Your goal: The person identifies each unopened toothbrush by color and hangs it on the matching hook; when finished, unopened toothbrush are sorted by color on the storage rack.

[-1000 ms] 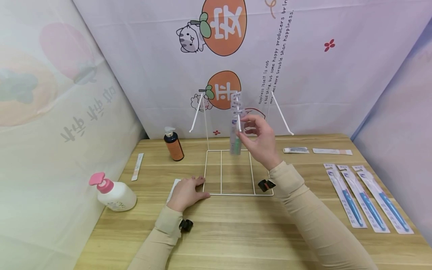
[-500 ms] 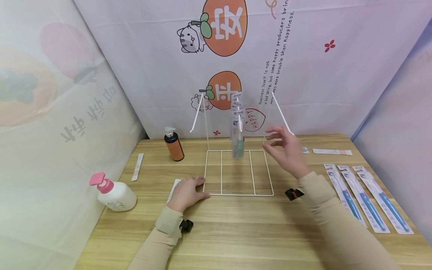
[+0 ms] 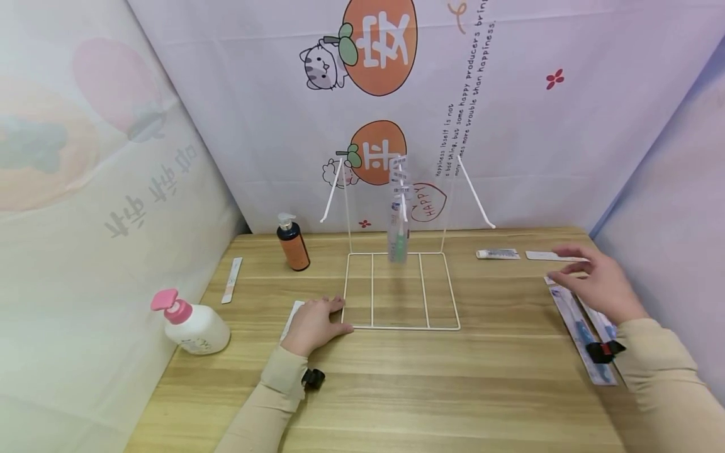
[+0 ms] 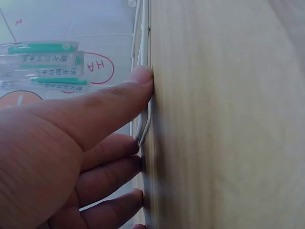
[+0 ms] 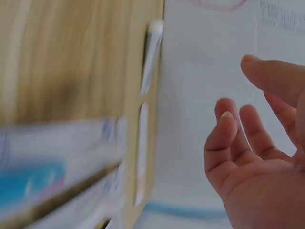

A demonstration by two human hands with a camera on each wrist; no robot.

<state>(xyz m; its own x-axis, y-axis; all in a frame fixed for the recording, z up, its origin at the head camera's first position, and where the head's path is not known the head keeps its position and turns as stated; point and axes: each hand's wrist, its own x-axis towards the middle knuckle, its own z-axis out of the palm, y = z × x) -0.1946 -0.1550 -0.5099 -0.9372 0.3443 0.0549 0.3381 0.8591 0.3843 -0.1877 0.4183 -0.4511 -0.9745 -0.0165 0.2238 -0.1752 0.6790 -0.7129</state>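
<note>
I record remotely: wire rack (image 3: pixel 372 289), white; hanging toothbrushes (image 3: pixel 399 242), green-handled; lying toothbrushes (image 3: pixel 579 327), blue-handled; table (image 3: pixel 391 390), tan wood-grain; pump bottle (image 3: pixel 198 329), white and pink; small bottle (image 3: pixel 293 246), dark and orange.

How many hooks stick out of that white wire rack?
3: the left hook, the middle hook, which carries packaged green toothbrushes and is partly hidden by them, and the right hook.

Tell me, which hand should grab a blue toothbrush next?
Probably the right hand: it holds nothing and hovers near the packaged blue toothbrushes. The left hand is much farther from them and touches the white wire rack.
</note>
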